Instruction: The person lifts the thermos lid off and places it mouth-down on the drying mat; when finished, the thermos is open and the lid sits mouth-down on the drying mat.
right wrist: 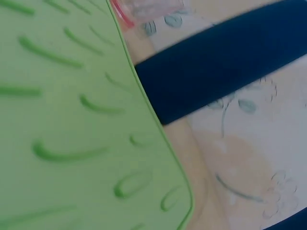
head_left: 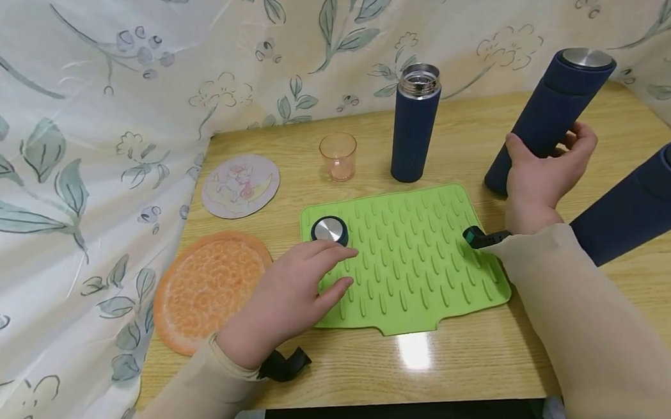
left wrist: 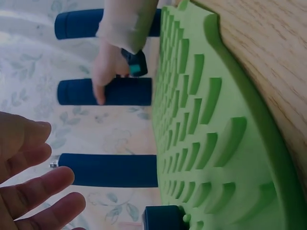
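Observation:
At the back right, my right hand point(head_left: 547, 174) grips the lower part of a capped navy thermos point(head_left: 548, 103), thumb on its left side and fingers round the right. My left hand point(head_left: 294, 286) hangs over the left edge of the green ribbed mat point(head_left: 407, 256), fingers spread and relaxed, holding nothing. Just beyond its fingertips a dark blue lid point(head_left: 330, 230) with a silver top rests on the mat. A lidless navy thermos point(head_left: 415, 124) stands upright behind the mat, its steel threaded neck bare. The left wrist view shows my left fingers point(left wrist: 43, 187) apart from the bottles.
Another capped navy thermos point(head_left: 640, 200) stands at the right, beside my right forearm. Behind the mat is a small orange-tinted glass point(head_left: 339, 158). To the left lie a round pink picture coaster point(head_left: 240, 186) and an orange round mat point(head_left: 210, 287). Patterned cloth point(head_left: 314, 50) hangs behind the table.

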The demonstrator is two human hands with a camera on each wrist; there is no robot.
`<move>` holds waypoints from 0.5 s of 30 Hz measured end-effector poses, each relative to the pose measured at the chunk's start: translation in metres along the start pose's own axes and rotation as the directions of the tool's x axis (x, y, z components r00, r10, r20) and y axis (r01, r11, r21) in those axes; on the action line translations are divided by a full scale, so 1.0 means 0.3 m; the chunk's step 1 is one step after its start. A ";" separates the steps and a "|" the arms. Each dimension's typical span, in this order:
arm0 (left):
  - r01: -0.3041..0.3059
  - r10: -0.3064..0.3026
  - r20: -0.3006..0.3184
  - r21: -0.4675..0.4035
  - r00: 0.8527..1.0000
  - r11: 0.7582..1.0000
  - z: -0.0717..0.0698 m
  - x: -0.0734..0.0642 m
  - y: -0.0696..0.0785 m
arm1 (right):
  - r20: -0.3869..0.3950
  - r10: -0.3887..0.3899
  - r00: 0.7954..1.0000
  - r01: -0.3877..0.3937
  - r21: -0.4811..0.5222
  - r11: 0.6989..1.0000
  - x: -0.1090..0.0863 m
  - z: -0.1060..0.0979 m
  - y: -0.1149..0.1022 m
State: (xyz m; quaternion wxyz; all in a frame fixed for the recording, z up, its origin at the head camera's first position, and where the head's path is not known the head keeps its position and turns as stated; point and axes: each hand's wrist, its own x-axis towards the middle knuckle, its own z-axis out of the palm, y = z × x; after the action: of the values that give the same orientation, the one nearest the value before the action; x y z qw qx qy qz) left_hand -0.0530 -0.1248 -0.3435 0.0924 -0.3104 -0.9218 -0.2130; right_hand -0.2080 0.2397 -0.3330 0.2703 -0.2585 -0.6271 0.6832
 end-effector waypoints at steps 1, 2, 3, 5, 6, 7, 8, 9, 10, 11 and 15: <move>0.004 -0.004 0.008 -0.004 1.000 1.000 0.002 0.003 -0.002 | 0.017 -0.019 1.000 0.018 0.008 1.000 -0.012 -0.002 -0.003; 0.006 -0.006 0.015 -0.008 1.000 1.000 0.004 0.006 -0.004 | 0.035 -0.042 0.999 0.042 0.013 0.999 -0.027 -0.005 -0.008; 0.011 -0.010 0.023 -0.014 1.000 1.000 0.006 0.009 -0.006 | 0.054 -0.075 0.996 0.075 0.006 0.997 -0.044 -0.008 -0.012; 0.014 -0.013 0.030 -0.024 0.999 1.000 0.008 0.015 -0.010 | 0.095 -0.160 0.983 0.162 -0.016 0.987 -0.087 -0.013 -0.023; 0.014 -0.013 0.031 -0.029 0.999 0.999 0.008 0.018 -0.012 | 0.118 -0.212 0.970 0.216 -0.025 0.976 -0.113 -0.016 -0.027; 0.018 -0.017 0.031 -0.035 0.999 0.999 0.008 0.020 -0.014 | 0.146 -0.271 0.951 0.278 -0.025 0.960 -0.137 -0.020 -0.030; 0.021 -0.020 0.032 -0.046 0.999 0.999 0.005 0.022 -0.015 | 0.180 -0.328 0.927 0.337 -0.020 0.941 -0.162 -0.026 -0.032; 0.026 -0.024 0.031 -0.056 0.999 0.998 0.004 0.024 -0.016 | 0.218 -0.383 0.898 0.396 -0.017 0.918 -0.186 -0.035 -0.033; 0.029 -0.027 0.029 -0.070 0.999 0.997 0.001 0.027 -0.017 | 0.264 -0.429 0.864 0.446 -0.002 0.895 -0.210 -0.044 -0.037; 0.034 -0.032 0.028 -0.084 0.999 0.996 -0.001 0.030 -0.019 | 0.318 -0.468 0.825 0.489 0.014 0.872 -0.231 -0.057 -0.041; 0.055 -0.053 0.017 -0.143 0.998 0.988 -0.017 0.041 -0.025 | 0.569 -0.553 0.608 0.655 0.034 0.755 -0.290 -0.109 -0.054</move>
State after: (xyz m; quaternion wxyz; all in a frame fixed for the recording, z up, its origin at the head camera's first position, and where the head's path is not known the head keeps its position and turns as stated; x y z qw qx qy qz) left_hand -0.0671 -0.1259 -0.3379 0.0579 -0.2927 -0.9128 -0.2789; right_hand -0.1220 0.2039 -0.3184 0.2707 0.1524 -0.7850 0.5359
